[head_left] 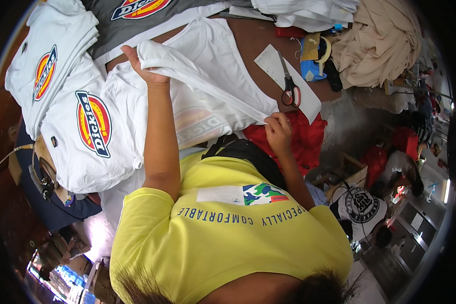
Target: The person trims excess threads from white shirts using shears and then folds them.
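Head view: right hand [277, 127] pinching one end of a folded white T-shirt [207, 76], left hand [146, 68] clasping the other, stretching it above the worktop [248, 38]. Soft, light cloth is probably best gripped at the edges. Scissors [290, 87] lying beyond.

single head-worn fisheye view, aimed steeply down over yellow shirt [228, 238] toward table [253, 45]. scene is seen close, white garment [207, 66] filling upper centre; edges are bent and darkened at rim. no second view is given.
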The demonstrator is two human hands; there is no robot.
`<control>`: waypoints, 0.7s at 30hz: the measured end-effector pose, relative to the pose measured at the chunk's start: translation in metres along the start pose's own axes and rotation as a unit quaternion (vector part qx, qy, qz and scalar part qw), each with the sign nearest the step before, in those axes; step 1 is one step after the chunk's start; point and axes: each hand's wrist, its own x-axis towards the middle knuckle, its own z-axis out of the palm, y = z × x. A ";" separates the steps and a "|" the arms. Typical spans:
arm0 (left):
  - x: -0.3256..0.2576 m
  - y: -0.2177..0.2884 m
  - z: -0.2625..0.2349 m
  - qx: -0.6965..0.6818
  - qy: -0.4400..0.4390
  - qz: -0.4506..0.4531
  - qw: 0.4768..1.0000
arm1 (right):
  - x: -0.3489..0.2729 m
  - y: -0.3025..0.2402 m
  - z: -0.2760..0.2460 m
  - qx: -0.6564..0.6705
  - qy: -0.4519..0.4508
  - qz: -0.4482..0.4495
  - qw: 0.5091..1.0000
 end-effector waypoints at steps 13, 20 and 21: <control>-0.034 0.020 -0.012 -0.039 -0.056 0.037 0.997 | -0.010 -0.015 -0.006 -0.050 0.017 -0.121 0.991; -0.057 0.034 -0.018 -0.090 -0.106 0.018 0.990 | -0.012 -0.018 -0.003 -0.056 0.034 -0.136 0.989; -0.059 0.036 -0.019 -0.091 -0.090 0.030 0.991 | -0.012 -0.018 -0.003 -0.061 0.030 -0.139 0.988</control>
